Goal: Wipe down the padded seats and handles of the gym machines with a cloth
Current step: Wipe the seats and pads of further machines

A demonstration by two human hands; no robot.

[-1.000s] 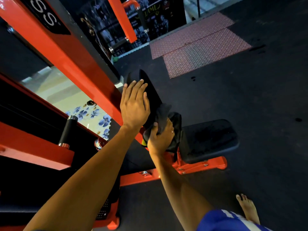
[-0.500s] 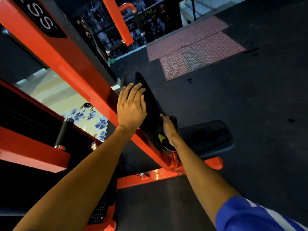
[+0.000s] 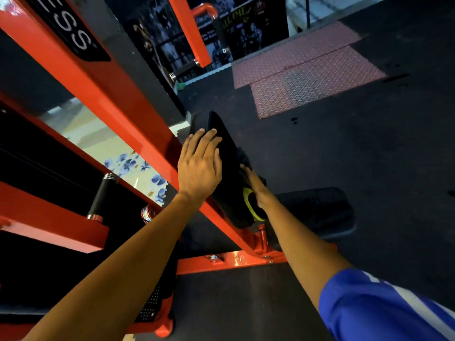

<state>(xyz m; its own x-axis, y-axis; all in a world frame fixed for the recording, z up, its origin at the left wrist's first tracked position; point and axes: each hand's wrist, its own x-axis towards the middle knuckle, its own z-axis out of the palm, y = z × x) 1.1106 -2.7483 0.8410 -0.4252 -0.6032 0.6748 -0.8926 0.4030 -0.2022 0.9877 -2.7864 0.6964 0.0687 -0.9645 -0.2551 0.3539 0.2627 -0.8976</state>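
1. At the left of the frame a black grip point(image 3: 103, 196) with metal end caps stands upright on a lower orange bar.
2. A wide orange beam point(image 3: 98, 80) runs from the upper left down toward the centre. It carries a black label with white letters near the top edge. Below the beam is a pale patch with blue flowers point(image 3: 128, 163).
3. The left hand point(image 3: 199, 168) is at the centre of the frame. Its fingers are straight and close together, laid flat against the rear edge of the back pad point(image 3: 225, 143). It holds nothing.
4. The back pad is black and tilted, seen nearly edge-on, with its top pointing toward the upper middle of the frame. It sits just right of the orange beam.
5. The cloth point(image 3: 253, 207) lies on the pad's front face, just right of centre. It is dark with a yellow-green patch low down, and it bunches above and below the right hand.
6. The right hand point(image 3: 256, 185) presses the cloth against the pad with its fingers stretched up along the face. The thumb is hidden.
7. The black seat point(image 3: 317, 207) is right of the hand and lies flat on an orange base.
8. Two red patterned mats point(image 3: 307, 77) lie on the dark floor point(image 3: 369, 156) in the upper right.
9. A blue sleeve point(image 3: 384, 308) with white stripes fills the lower right corner.
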